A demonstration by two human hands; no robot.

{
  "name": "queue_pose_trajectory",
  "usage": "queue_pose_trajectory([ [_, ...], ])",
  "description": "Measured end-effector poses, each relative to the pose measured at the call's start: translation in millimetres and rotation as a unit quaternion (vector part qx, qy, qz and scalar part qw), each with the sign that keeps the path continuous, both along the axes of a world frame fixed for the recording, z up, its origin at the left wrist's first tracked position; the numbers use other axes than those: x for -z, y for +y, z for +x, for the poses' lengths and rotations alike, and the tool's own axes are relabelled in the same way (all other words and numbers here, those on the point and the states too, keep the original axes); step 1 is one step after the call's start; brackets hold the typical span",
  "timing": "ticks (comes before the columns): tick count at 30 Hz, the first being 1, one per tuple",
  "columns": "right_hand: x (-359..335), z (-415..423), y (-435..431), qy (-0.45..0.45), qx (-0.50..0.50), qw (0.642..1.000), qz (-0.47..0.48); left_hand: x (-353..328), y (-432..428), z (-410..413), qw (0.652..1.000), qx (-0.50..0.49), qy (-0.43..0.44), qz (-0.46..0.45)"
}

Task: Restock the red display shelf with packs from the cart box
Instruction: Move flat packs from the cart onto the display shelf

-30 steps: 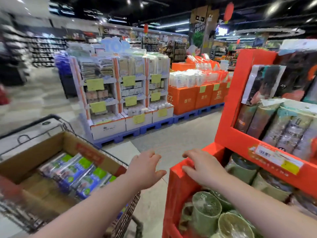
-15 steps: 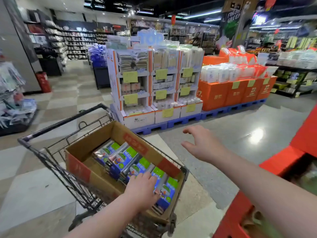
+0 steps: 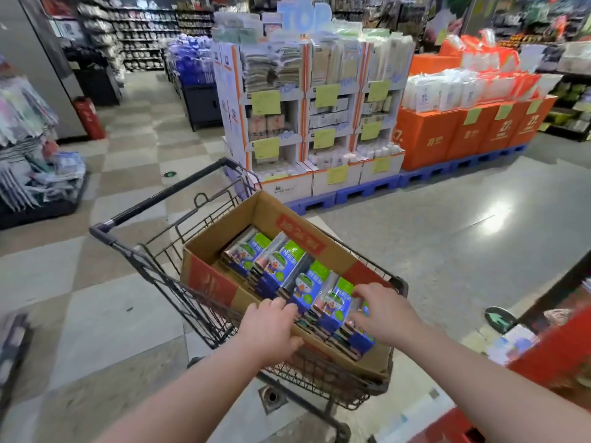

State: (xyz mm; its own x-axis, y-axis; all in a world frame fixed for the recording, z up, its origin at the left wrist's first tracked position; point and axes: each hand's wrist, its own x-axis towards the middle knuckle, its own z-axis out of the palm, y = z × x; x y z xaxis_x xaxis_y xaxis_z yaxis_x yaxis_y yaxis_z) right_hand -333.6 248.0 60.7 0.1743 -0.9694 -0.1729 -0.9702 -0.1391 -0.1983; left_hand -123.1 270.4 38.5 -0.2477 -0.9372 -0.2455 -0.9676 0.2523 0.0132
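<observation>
The blue-and-green packs [image 3: 281, 266] stand in a row on edge inside the open cardboard box [image 3: 211, 279], just below the middle of the frame. The right hand [image 3: 388, 316] reaches in from the lower right, fingers spread and only lightly bent, with the fingertips touching the nearest packs and not closed round any. The left hand [image 3: 271, 327] lies over the near ends of the packs at the box's front wall. Its fingers are bent, but I cannot tell whether it is grasping one.

The box sits in a black wire cart [image 3: 160, 197]. The red display shelf [image 3: 553, 353] shows blurred at the lower right edge. Across the aisle, in the upper centre, a white display stand [image 3: 307, 100] sits beside orange boxes [image 3: 447, 135] on blue pallets [image 3: 367, 190].
</observation>
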Motion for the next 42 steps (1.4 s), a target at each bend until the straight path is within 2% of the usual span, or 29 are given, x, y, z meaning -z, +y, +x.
queue_pose_trajectory([
  [7, 52.1, 16.4, -0.9, 0.023, -0.016, 0.996, 0.081, -13.9, -40.6, 21.5, 1.0, -0.012, 0.015, -0.022],
  [15, 93.7, 29.8, -46.6, 0.007, -0.023, 0.989, 0.146, -25.6, -117.9, 37.6, 0.999, -0.019, 0.009, -0.046],
  [19, 103.9, 33.8, -86.7, -0.011, -0.012, 0.984, 0.176, -10.9, -160.0, 41.0, 1.0, -0.017, 0.0, -0.017],
  [31, 122.2, 36.6, -211.5, -0.062, 0.006, 0.982, 0.177, 73.7, -236.6, 46.1, 0.99, -0.036, -0.043, 0.131],
  [38, 136.9, 44.2, -243.7, -0.062, 0.005, 0.979, 0.194, 103.5, -256.5, 58.7, 0.981, -0.062, -0.058, 0.176],
  [42, 146.6, 48.6, -247.6, -0.068, 0.014, 0.975, 0.21, 116.7, -275.2, 68.0, 0.978, -0.101, -0.021, 0.182],
])
